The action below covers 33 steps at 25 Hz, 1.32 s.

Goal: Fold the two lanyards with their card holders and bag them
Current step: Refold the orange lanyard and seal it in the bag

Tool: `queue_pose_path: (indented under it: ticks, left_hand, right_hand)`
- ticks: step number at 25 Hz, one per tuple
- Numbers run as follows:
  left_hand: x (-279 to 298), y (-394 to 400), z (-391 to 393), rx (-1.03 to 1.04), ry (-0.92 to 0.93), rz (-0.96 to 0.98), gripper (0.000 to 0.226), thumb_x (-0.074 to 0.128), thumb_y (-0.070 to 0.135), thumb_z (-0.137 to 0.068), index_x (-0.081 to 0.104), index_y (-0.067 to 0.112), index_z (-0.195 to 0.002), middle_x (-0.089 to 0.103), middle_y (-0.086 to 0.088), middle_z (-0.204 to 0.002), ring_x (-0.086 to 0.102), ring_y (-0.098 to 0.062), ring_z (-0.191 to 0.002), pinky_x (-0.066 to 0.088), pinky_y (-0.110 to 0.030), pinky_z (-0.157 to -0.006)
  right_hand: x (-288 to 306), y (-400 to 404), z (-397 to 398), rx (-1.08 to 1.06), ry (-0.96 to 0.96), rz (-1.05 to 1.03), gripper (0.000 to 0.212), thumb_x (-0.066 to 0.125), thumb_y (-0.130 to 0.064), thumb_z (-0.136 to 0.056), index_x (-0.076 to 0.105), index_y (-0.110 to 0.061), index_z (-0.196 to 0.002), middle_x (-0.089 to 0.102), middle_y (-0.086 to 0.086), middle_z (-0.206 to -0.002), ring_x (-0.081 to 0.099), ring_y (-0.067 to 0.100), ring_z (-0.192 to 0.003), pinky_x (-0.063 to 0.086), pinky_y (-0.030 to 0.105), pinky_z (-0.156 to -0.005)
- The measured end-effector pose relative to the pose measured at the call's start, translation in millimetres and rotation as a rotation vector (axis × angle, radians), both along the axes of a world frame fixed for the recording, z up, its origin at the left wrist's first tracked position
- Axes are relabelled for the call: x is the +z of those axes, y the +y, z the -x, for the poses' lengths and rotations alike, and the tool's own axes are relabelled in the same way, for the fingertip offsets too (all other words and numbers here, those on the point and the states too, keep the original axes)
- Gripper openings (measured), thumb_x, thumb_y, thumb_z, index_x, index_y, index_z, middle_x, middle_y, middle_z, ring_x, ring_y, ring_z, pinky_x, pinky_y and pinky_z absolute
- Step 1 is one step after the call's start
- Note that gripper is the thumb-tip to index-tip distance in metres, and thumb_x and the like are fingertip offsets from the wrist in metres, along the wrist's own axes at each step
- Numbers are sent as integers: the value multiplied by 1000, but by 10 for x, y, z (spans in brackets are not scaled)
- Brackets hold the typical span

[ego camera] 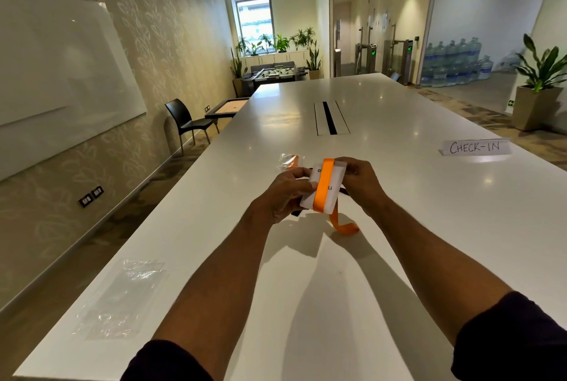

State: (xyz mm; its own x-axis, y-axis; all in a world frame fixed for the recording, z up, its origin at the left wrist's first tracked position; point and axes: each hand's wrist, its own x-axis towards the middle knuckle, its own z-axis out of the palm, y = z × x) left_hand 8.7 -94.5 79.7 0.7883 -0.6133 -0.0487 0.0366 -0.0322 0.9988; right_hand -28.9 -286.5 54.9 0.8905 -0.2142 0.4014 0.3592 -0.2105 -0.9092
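both hands pinch a white card holder [329,185] wrapped in an orange lanyard [322,187] above the table [399,227]: left hand [283,193] at 9 o'clock, right hand [362,181] at 3. a filled clear bag [290,162] lies at 11 o'clock, an empty bag [122,298] at 8.

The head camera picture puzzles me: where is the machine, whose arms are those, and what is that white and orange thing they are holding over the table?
There is no machine here. A person wears one wide-angle camera on the head, so you look down along their own arms. The left hand and the right hand together hold a white card holder above the long white table. An orange lanyard is wrapped around the card holder, and its loose end hangs down to the table. Just behind the hands lies a clear bag with something orange in it. Another clear plastic bag lies flat near the table's left edge. To the right stands a handwritten sign reading CHECK-IN.
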Motion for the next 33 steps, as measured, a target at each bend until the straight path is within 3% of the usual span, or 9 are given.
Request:
queue_pose_path:
  ticks: [2,5,8,11,17,21,24,29,33]
  left_hand:
    - [11,14,35,-84,56,14,62,69,15,-83,46,5,-140,62,-20,-128,65,-36,-110,59,-44,-89]
    - [5,24,56,-183,125,30,54,68,11,-86,47,10,-137,63,-17,-127,65,-33,-110,61,-41,-86]
    - [-12,0,81,-199,131,28,34,62,4,-94,53,16,-124,64,-14,-124,68,-29,-104,62,-35,-78]
    - [-6,-64,118,-193,150,44,30,61,3,-95,55,17,-120,66,-12,-119,69,-26,-101,62,-33,-77]
    - [-59,-119,162,-131,114,24,32,64,3,-93,54,17,-120,65,-14,-122,68,-28,-103,63,-34,-78]
    - [-46,-182,141,67,78,120,43,68,0,-89,50,7,-128,61,-23,-131,66,-38,-111,62,-43,-83]
    - [-26,-217,89,214,44,163,54,67,-1,-90,44,0,-138,57,-24,-135,61,-44,-118,53,-57,-96]
    - [-27,-263,59,324,35,209,55,66,-1,-91,43,-1,-141,55,-26,-138,56,-48,-123,47,-65,-100]
    - [1,-276,50,359,41,225,45,66,2,-92,49,3,-134,58,-24,-135,60,-44,-120,51,-61,-99]
  right_hand:
    - [-10,-25,7,-82,4,-16,20,70,1,-91,73,-8,-109,75,14,-101,73,28,-91,63,48,-80]
    - [-14,-65,2,-170,25,57,21,70,-1,-91,75,-4,-111,76,17,-103,73,34,-93,63,52,-78]
    - [-23,-78,10,-243,6,207,25,71,-5,-93,74,0,-117,75,20,-110,72,35,-99,61,50,-86]
    - [-40,-79,35,-304,-58,310,25,69,-7,-95,72,3,-118,74,23,-113,71,36,-104,57,44,-95]
    - [-118,-63,64,-336,-7,303,23,67,-11,-96,72,4,-113,74,23,-108,70,32,-96,54,33,-88]
    - [-138,-36,104,-328,29,147,19,66,-21,-99,65,-11,-116,72,12,-94,69,25,-84,61,42,-86]
    - [-152,-39,164,-178,14,47,24,62,-18,-101,54,-22,-124,66,29,-85,69,40,-77,63,51,-78]
    - [-246,97,224,-51,-80,-79,30,60,-12,-101,62,-29,-126,73,13,-86,65,20,-59,55,34,-58]
    - [-299,161,215,-33,-40,-251,26,54,-3,-101,73,-18,-110,73,10,-81,63,19,-60,52,32,-59]
